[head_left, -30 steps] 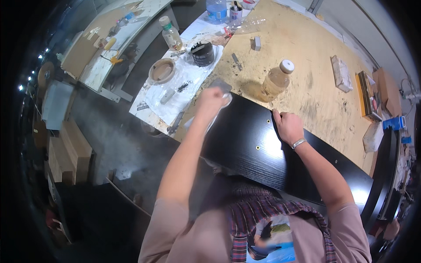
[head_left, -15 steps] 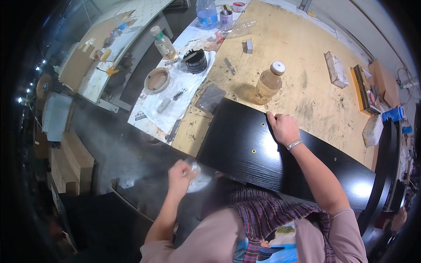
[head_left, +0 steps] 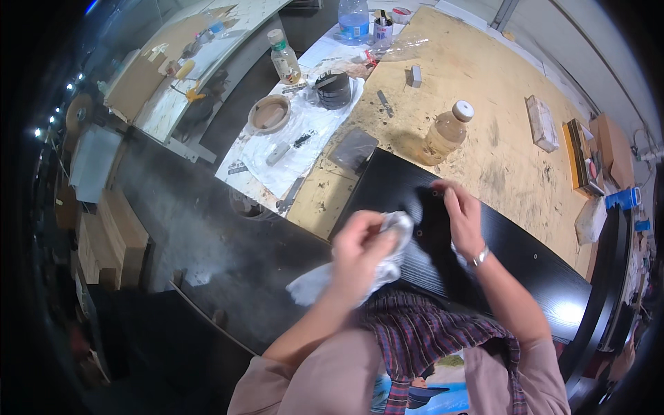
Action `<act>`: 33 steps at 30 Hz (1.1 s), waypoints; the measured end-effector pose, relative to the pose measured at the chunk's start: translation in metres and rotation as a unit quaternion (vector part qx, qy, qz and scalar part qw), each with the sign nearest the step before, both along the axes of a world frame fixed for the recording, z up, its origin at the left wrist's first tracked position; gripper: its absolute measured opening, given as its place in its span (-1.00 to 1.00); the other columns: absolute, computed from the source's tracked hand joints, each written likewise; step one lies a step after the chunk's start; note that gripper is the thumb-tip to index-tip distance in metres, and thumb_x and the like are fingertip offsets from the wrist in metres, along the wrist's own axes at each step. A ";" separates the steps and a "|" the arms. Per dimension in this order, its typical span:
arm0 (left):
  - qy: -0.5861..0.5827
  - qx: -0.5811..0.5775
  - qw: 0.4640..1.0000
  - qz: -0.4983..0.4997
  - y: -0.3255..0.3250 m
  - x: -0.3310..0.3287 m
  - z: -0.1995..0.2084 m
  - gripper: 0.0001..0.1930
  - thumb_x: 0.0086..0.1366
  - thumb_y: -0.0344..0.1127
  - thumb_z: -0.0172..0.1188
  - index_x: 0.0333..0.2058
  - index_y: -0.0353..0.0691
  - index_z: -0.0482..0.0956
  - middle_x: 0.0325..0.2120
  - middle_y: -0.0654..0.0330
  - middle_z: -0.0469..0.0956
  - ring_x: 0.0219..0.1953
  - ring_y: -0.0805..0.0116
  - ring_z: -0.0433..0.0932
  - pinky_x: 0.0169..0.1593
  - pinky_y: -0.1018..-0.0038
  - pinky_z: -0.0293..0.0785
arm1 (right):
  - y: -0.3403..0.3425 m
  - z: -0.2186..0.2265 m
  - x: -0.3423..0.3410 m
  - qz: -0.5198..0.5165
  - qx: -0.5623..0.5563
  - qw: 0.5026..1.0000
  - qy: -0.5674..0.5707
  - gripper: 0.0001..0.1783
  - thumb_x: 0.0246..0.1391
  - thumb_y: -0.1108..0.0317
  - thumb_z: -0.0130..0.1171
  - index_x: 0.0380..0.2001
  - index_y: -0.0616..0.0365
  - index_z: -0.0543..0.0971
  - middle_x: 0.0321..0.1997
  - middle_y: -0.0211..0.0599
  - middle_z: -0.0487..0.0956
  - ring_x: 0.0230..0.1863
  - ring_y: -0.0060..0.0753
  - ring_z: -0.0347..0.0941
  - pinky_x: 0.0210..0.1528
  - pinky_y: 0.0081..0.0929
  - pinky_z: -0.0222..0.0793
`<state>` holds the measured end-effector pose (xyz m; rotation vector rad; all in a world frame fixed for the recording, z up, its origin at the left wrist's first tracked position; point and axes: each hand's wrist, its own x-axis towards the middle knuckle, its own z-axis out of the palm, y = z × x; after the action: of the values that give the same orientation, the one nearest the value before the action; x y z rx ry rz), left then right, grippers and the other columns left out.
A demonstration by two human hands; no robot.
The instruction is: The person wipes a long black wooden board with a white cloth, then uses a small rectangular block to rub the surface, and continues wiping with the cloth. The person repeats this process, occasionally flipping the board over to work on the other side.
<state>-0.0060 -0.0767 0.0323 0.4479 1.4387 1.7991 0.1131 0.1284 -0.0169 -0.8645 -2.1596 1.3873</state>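
Note:
My left hand [head_left: 360, 249] is closed on a crumpled white cloth [head_left: 387, 266], held above the left part of a glossy black wood-grain board [head_left: 387, 187]. A loose end of the cloth hangs to the left past the board's near edge. My right hand [head_left: 462, 213] is over the board by its far edge, fingers loosely bent and nothing seen in them. Small round holes with metal rims show in the board, one beside my right fingertips. The board lies slanted along the near side of the wooden worktable [head_left: 491, 90].
Beyond the board stands a bottle of yellowish liquid [head_left: 445, 135]. A black tub [head_left: 332, 90], a round brown dish [head_left: 270, 114] and a smaller bottle [head_left: 283, 62] are at the left on white sheeting. An open box [head_left: 583, 155] and a blue roll [head_left: 623, 199] lie right.
My left hand has brought the cloth up and rightward over the board. My right hand has loosened from the board's far edge. The view has shifted slightly.

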 end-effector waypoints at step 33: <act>-0.338 0.165 0.919 -0.119 0.014 -0.066 -0.051 -0.67 0.48 -0.28 0.03 0.08 -0.37 0.52 -0.04 0.01 0.62 -0.09 0.23 0.62 -0.02 0.24 0.57 | -0.037 0.032 -0.030 0.103 -0.181 0.974 0.087 -0.60 0.27 0.34 0.10 0.11 0.25 0.60 0.14 -0.14 0.59 0.01 -0.36 0.52 0.20 -0.35 0.40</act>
<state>-0.0716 -0.0623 -0.0183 0.1248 0.5808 1.7517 0.0828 0.0912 0.0150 -0.6223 -1.9374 1.9260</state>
